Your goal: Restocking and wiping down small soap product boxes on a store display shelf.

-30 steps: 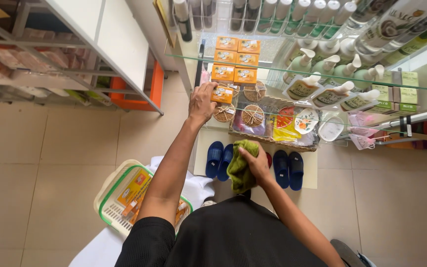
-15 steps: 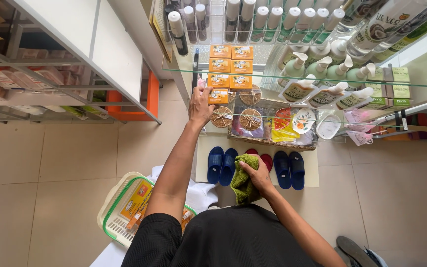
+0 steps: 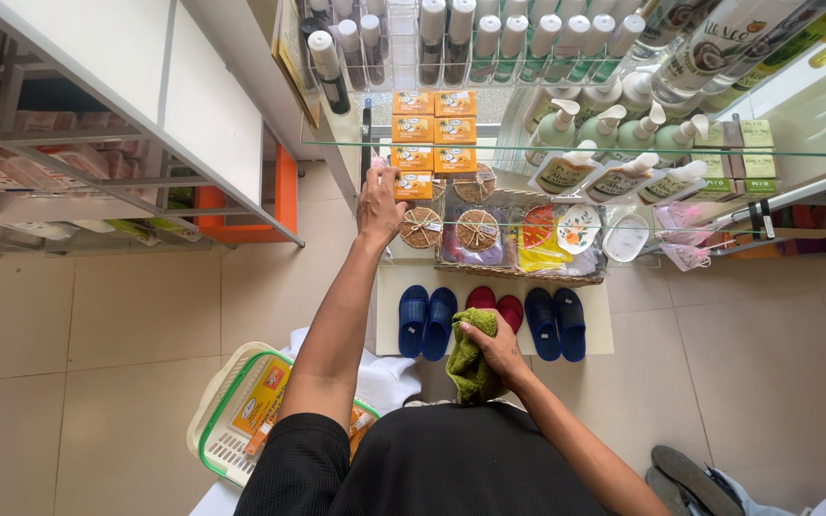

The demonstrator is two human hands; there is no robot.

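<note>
At centre frame, the left hand (image 3: 380, 203) reaches onto the glass shelf (image 3: 815, 158), fingers closing on an orange box (image 3: 413, 185) (others already stacked in rows); lower centre, the right hand (image 3: 499, 349) clenches a green cloth (image 3: 468, 358), unused.

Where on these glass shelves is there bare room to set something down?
Bare glass lies right of the white dish, toward the shelf bracket. Around the left hand it is crowded: orange boxes, round discs and pump bottles.
</note>
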